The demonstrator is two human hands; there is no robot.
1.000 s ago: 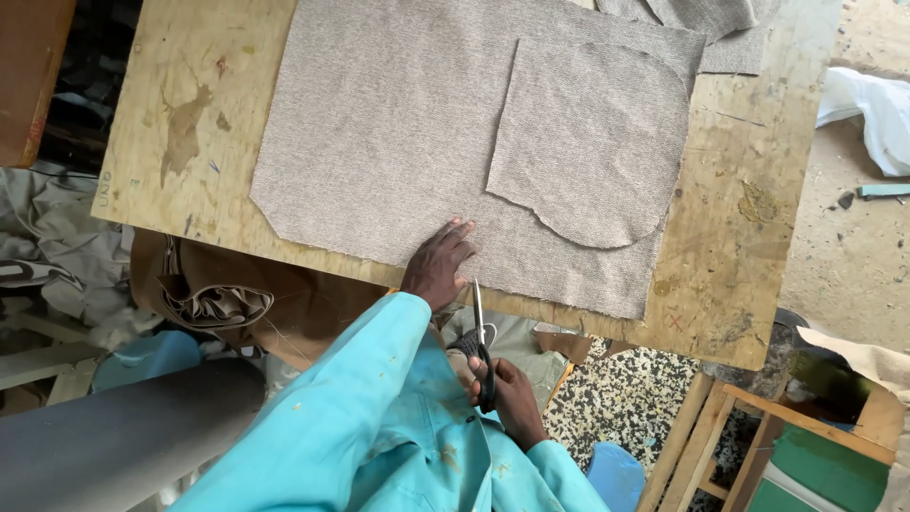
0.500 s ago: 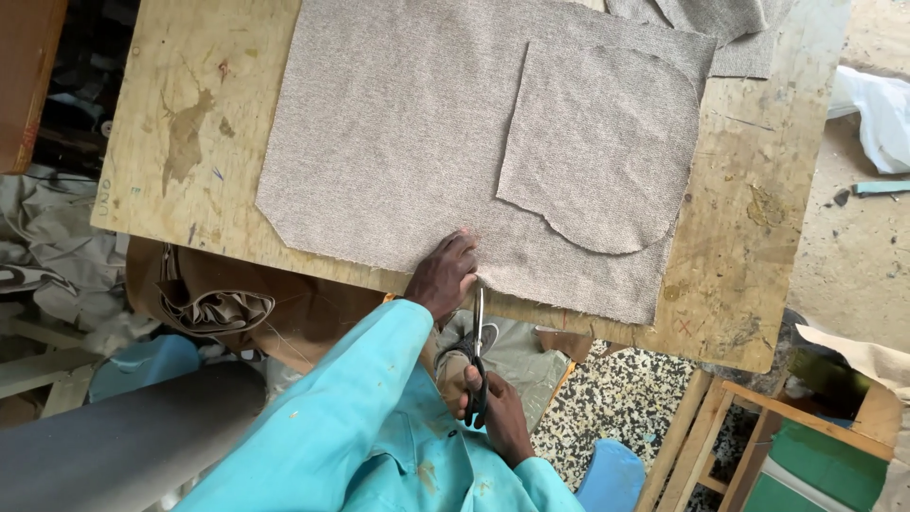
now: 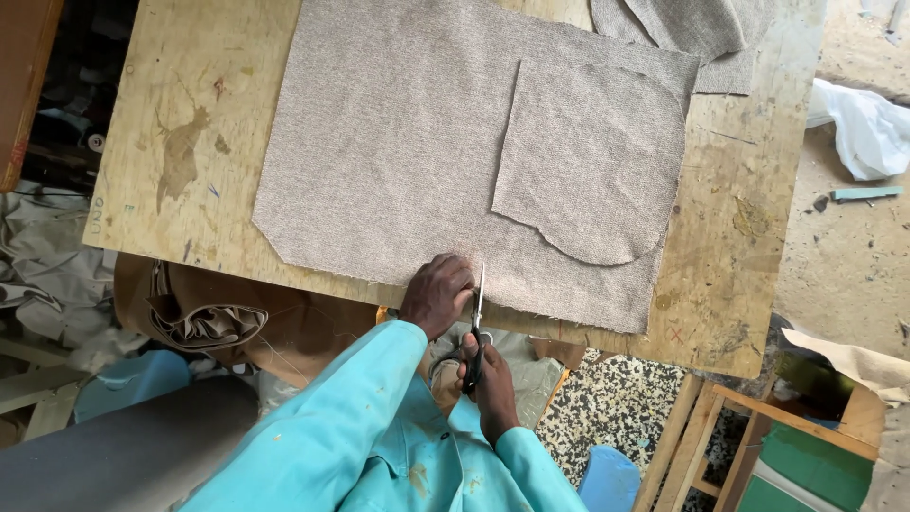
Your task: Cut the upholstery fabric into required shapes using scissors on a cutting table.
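A large piece of beige woven fabric [image 3: 398, 152] lies flat on a plywood table [image 3: 190, 114]. A smaller rounded fabric piece [image 3: 588, 161] rests on top of it at the right. My left hand [image 3: 436, 294] presses the fabric's near edge. My right hand [image 3: 488, 379] grips black-handled scissors [image 3: 477, 322] just off the table's near edge. The blades point away from me into the fabric edge, right beside my left fingers. Both arms wear turquoise sleeves.
More beige fabric [image 3: 692, 28] is bunched at the table's far right corner. Brown folded material [image 3: 209, 318] hangs under the near edge. A white cloth [image 3: 863, 128] lies on the sandy floor at right. Wooden frames [image 3: 758, 436] and a blue object [image 3: 607, 479] stand lower right.
The scissors have moved forward, so the blades now reach the fabric's near edge. My left hand stays pressed on the cloth. The view has shifted slightly.
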